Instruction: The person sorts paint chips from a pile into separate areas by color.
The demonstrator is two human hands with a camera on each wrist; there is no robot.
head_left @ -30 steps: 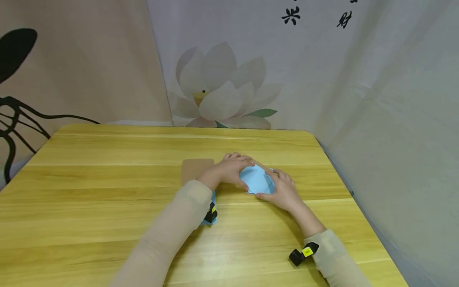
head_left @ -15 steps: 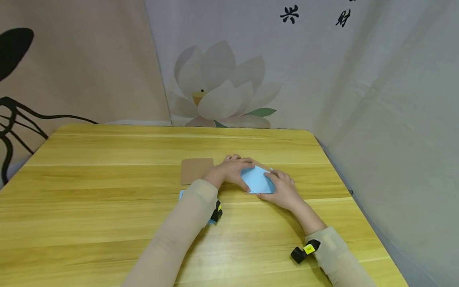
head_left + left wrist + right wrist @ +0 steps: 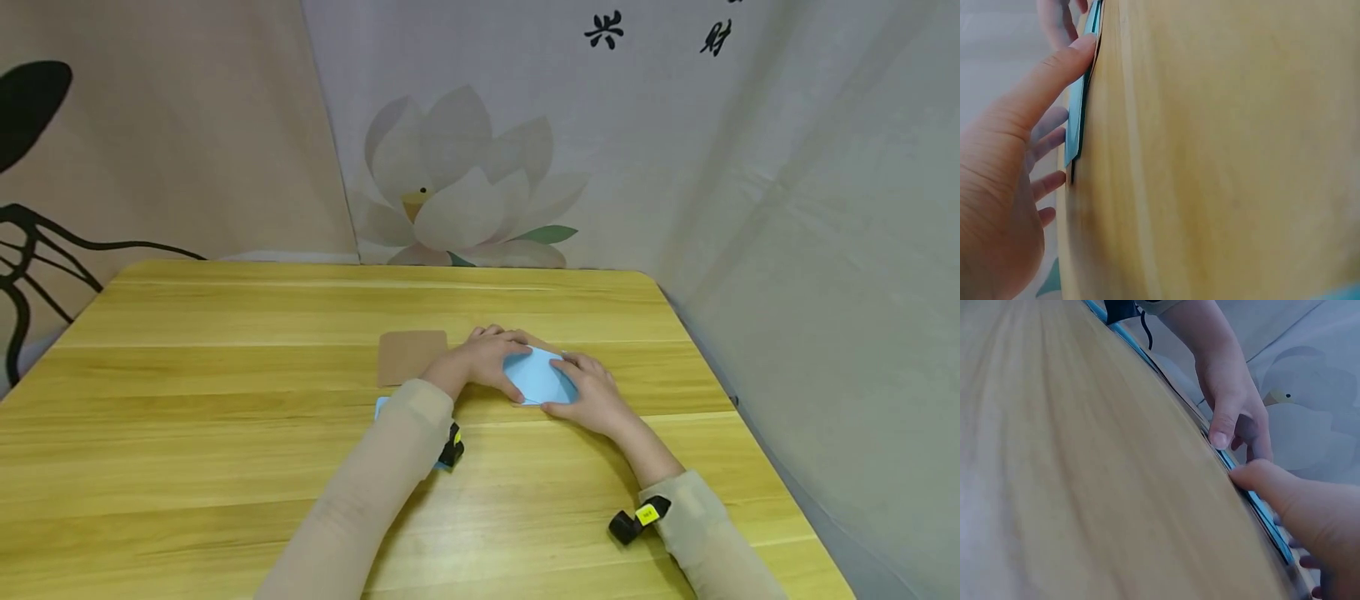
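A light blue folded sheet (image 3: 536, 379) lies on the table, with the edge of a brown card (image 3: 546, 344) showing behind it. My left hand (image 3: 487, 358) holds its left side, thumb at the near edge and fingers at the far edge. On the right, my right hand (image 3: 592, 396) grips the other side, its thumb also at the near edge. In the left wrist view, the blue sheet (image 3: 1075, 128) looks thin and layered, with my thumb tip on its edge. Both thumbs meet the near edge of the blue layers (image 3: 1266, 515) in the right wrist view.
A brown square card (image 3: 408, 358) lies left of my left hand. Another blue piece (image 3: 380, 406) is mostly hidden under my left sleeve. Black wrist cameras (image 3: 637, 521) sit on both cuffs. A printed curtain (image 3: 480, 167) hangs behind the wooden table (image 3: 187, 433).
My left forearm has shifted slightly right, baring a corner of the blue piece beneath it. Both hands stay on the blue folded sheet, which has barely moved.
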